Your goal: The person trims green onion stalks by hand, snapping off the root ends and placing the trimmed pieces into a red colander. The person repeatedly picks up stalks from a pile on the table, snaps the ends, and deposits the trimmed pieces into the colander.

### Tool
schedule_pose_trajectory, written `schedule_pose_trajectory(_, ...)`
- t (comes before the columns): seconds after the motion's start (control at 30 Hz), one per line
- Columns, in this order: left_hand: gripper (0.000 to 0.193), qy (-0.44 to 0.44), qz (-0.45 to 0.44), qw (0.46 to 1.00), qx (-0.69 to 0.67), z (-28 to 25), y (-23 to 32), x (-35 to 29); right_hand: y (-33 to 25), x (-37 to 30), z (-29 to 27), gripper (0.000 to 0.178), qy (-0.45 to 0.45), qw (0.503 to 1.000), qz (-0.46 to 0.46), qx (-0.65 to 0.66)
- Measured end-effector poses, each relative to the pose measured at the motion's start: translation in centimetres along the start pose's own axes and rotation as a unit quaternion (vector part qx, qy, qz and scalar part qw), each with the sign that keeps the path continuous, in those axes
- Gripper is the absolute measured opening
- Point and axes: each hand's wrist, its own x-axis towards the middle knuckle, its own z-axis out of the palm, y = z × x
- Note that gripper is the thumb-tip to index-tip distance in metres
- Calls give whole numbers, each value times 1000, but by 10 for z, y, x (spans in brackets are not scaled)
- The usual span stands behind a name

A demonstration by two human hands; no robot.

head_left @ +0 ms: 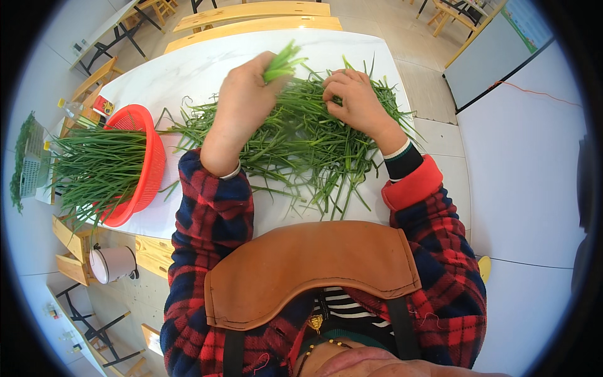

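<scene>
My left hand (245, 94) is raised over the table, its fingers wrapped round a small bunch of garlic chives (284, 63) whose pale green ends stick up past the fingers. My right hand (358, 100) is at the far right part of a loose pile of chives (314, 141). Its fingers are curled in a pinch, and what lies between them is hidden. The pile spreads across the white table (207, 63), with stems lying in many directions. To the left, a red plastic colander (157, 163) holds a large heap of long chives (103, 160), tips hanging over its left side.
Behind the colander stand a clear bottle (72, 108) and a small red box (103, 105). A light green basket of greens (31, 166) is at the far left. Wooden benches (251, 11) line the far side. A white bucket (110, 264) stands on the floor.
</scene>
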Motion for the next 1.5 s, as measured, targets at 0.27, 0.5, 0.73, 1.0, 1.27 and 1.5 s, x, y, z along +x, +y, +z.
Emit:
schedule_pose_trajectory(0.27,22,-98,71,982,144,33,-8,-3,-17,9,-14,9,62,997,-27,45)
schedule_pose_trajectory(0.5,24,-85,36,988,121,9,-16,6,3,3,-31,8,42,993,28,-103)
schedule_pose_trajectory(0.73,23,-32,25,996,76,-6,-15,8,-1,-1,-28,7,-120,992,33,10)
schedule_pose_trajectory(1.0,25,-70,21,995,61,-1,-14,7,-13,-3,-14,8,-168,984,52,-31)
schedule_pose_trajectory(1.27,23,-73,38,994,67,1,-12,7,-10,-1,-22,12,-90,993,4,71)
schedule_pose_trajectory(1.5,23,-69,33,995,66,0,-9,5,-2,3,-36,11,-228,969,37,90)
